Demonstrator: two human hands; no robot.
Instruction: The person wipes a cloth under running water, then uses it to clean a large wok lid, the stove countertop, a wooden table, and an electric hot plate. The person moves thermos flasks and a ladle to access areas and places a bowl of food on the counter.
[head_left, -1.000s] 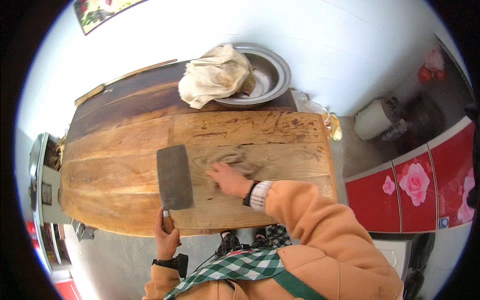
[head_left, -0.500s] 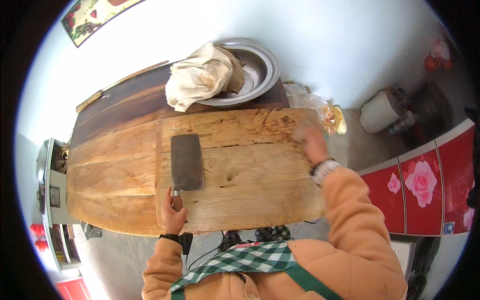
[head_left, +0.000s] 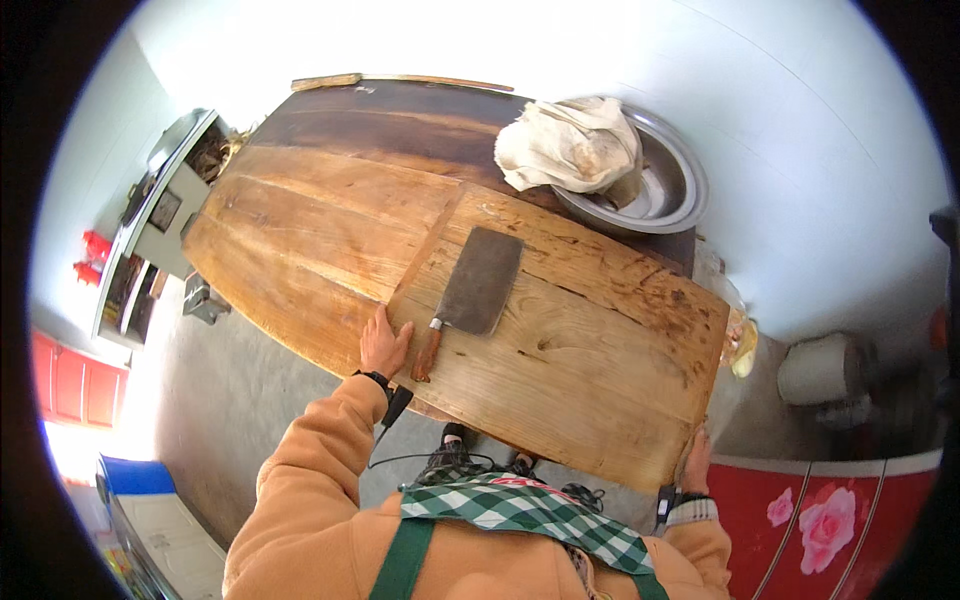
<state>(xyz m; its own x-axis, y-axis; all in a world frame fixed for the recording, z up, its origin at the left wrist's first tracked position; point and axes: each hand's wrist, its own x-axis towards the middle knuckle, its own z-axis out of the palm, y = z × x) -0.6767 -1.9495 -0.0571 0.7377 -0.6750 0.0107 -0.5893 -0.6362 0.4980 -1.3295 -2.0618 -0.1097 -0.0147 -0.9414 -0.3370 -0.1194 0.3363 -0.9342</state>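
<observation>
A cleaver [head_left: 482, 282] with a dark rectangular blade and a wooden handle lies flat on a wooden cutting board [head_left: 600, 385], its handle toward me. My left hand [head_left: 385, 342] rests at the board's left edge, beside the cleaver handle but apart from it, fingers stretched and thumb spread. At the board's near right corner, my right hand [head_left: 697, 462] lies along the edge with its fingers extended; part of it is hard to make out. Neither hand holds the cleaver. Dark stains mark the far right part of the board.
The board lies on a larger wooden table [head_left: 290, 225]. At the back stands a metal basin [head_left: 690, 190] with a cream cloth [head_left: 570, 145] draped over its left side. A thin wooden stick [head_left: 430, 80] lies along the far edge. Red floral cabinets [head_left: 830, 520] stand at right.
My left hand has let go of the cleaver handle and shifted to the board's left edge. My right hand has come from the far right stains to the near right corner. The view has turned.
</observation>
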